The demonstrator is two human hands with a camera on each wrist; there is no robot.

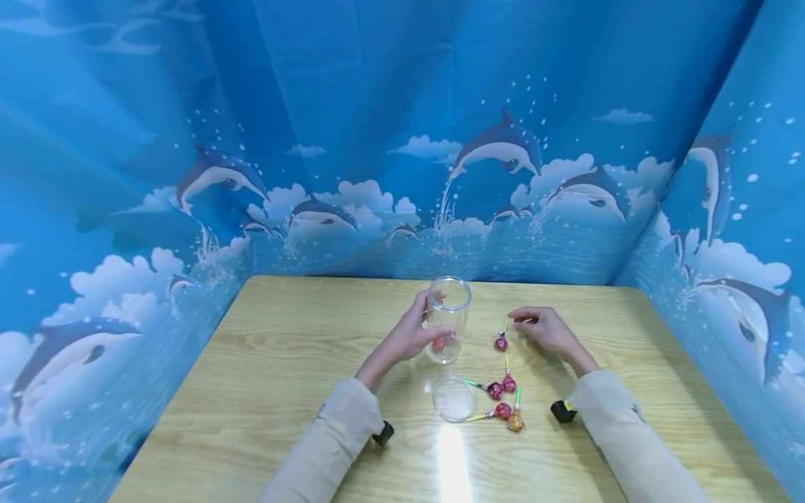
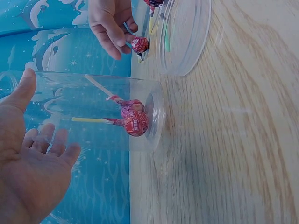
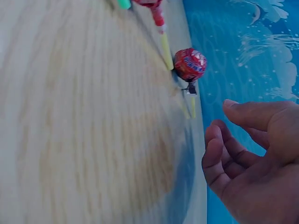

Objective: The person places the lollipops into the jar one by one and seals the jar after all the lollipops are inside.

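Observation:
My left hand (image 1: 411, 332) grips a clear plastic jar (image 1: 458, 318) that stands upright with its mouth uncovered. Two wrapped lollipops, one a red lollipop (image 2: 136, 123), sit head-down at the bottom of it in the left wrist view. My right hand (image 1: 547, 330) is to the right of the jar, fingers loosely bent, thumb and fingertips apart. Just beside those fingertips lies a dark red lollipop (image 1: 500, 344) with a yellow stick. The right wrist view shows a gap between the hand (image 3: 257, 154) and that lollipop (image 3: 190, 64).
Nearer to me lies a round clear lid (image 1: 454, 399). Right of it are several more lollipops, among them a red one (image 1: 509, 383) and an orange one (image 1: 516, 422). All rest on a wooden table (image 1: 283, 363), with a blue dolphin curtain (image 1: 377, 140) behind.

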